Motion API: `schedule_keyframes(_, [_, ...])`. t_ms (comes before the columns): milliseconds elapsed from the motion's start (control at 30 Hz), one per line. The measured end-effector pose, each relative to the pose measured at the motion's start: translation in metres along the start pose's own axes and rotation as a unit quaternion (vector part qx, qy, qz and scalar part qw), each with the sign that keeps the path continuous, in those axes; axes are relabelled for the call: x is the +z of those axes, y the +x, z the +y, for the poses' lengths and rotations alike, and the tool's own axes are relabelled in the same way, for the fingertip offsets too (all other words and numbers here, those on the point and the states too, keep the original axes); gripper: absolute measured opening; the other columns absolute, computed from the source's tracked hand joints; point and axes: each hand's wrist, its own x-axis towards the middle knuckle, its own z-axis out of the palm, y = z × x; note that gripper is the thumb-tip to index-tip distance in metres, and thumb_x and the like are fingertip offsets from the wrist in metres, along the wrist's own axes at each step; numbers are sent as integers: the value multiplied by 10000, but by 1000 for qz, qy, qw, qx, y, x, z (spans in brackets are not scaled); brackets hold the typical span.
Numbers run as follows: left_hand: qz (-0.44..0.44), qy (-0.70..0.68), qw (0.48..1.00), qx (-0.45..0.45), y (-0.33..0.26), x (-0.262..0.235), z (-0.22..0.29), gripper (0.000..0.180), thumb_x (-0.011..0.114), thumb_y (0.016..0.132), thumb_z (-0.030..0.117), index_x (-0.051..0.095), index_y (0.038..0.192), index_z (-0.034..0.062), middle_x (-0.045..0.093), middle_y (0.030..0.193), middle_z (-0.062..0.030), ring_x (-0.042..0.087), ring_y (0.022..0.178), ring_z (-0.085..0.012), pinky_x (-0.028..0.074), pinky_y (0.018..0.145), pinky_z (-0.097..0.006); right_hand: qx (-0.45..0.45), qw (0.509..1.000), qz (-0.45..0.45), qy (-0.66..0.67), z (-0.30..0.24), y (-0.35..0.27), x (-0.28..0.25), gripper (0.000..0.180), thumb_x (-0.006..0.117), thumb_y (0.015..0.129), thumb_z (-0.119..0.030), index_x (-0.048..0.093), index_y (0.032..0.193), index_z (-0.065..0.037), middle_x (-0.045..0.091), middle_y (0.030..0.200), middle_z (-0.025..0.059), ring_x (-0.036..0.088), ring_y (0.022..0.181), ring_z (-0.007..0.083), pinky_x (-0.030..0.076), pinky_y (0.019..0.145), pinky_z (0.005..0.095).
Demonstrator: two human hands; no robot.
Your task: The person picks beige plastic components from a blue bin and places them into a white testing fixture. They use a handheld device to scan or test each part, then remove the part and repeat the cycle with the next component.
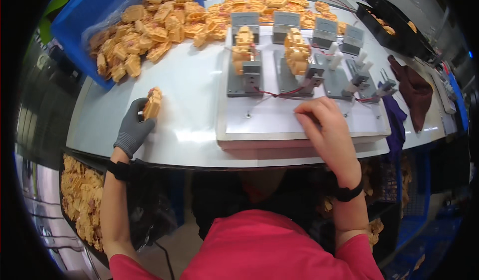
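Observation:
My left hand (135,128), in a grey glove, grips a tan plastic part (154,103) above the white table at left. My bare right hand (324,126) is at the front of a white test board (269,124), thumb and forefinger bent close together; anything between their tips is hidden. Small metal toggle switches (248,115) stand along this strip of the board. Behind them, one tan part (243,50) sits upright in the leftmost grey fixture and another tan part (296,55) in the fixture beside it. The two right-hand fixtures (358,75) hold white posts and no tan part.
Grey meters (286,26) line the board's back. Tan parts (164,25) spill from a blue bin (80,25) across the table's far side. A black tray (399,33), brown cloth (414,88) and purple cloth (394,123) lie right. Bins of tan parts (82,200) stand below the table edge.

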Motion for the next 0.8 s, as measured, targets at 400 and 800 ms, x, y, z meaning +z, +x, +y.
schedule_keyframes(400, [-113, -516, 849, 11, -87, 13, 95, 602, 652, 852, 218, 426, 1372, 16, 571, 1272, -141, 572, 1178, -252, 510, 897, -401, 96, 951, 239, 171, 17, -8, -41, 358, 579, 962, -94, 502, 1306, -27, 527, 1198, 62, 504, 1093, 135, 404, 970, 274])
schedule_keyframes(800, [92, -262, 937, 212, -80, 53, 128, 553, 714, 771, 44, 482, 1273, 28, 622, 1130, -127, 646, 926, -221, 543, 727, -342, 107, 939, 302, 126, 32, -20, -45, 358, 571, 972, -101, 491, 1309, -9, 513, 1210, 79, 495, 1112, 143, 394, 993, 278])
